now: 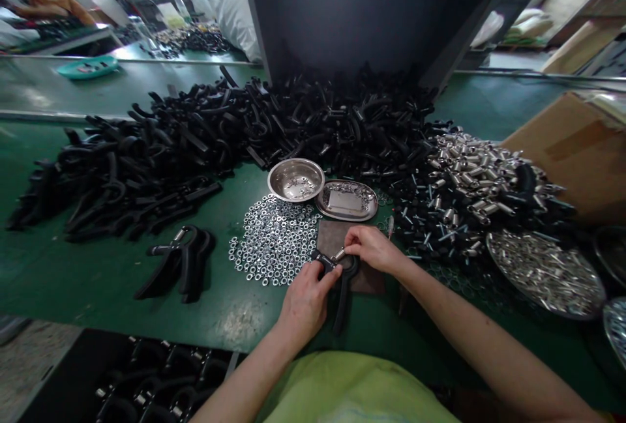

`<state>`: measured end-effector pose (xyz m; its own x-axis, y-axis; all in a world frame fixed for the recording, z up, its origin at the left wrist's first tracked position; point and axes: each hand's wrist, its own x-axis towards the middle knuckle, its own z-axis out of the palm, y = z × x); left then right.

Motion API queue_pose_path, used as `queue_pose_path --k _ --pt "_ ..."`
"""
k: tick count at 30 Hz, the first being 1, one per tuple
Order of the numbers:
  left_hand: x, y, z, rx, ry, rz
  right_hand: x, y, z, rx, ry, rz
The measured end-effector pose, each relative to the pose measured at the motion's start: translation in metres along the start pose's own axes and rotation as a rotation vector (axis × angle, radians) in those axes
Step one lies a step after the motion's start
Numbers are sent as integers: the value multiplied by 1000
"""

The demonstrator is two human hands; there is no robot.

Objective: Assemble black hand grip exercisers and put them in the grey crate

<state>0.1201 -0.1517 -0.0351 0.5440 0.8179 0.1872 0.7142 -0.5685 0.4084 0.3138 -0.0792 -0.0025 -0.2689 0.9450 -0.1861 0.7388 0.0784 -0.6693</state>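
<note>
the left hand (306, 299) grips a black handle piece (341, 306) at the lower centre of the frame. the right hand (374, 248) pinches a small spring (338, 255) at its top; the exact seating is too small to tell. beyond, loose nuts (274, 240) lie left of centre, below a metal bowl (296, 180).

The smooth green worktop (235, 319) has a low gloss. The held, curved black plastic-looking clamp (343, 299) looks matt, the coiled silver metal spring (338, 255) bright. From the clamp, a round polished silver metal bowl (280, 180) gleams at eleven o'clock, silver ring-shaped metal nuts (276, 240) shine at ten o'clock, and a brown cardboard box (548, 149) looks dull at two o'clock.
</note>
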Motion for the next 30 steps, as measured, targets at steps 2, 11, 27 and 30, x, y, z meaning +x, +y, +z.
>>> queue_pose_path --k 2,11,27,30 --pt "0 0 0 3 -2 2 -1 1 4 15 9 -26" --pt "4 5 0 27 -23 -11 -119 60 -10 -162 211 151" --pt "14 12 10 108 -7 22 -124 5 -14 103 601 -29" --pt "14 13 10 111 -5 15 -110 9 -10 -43 342 -30"
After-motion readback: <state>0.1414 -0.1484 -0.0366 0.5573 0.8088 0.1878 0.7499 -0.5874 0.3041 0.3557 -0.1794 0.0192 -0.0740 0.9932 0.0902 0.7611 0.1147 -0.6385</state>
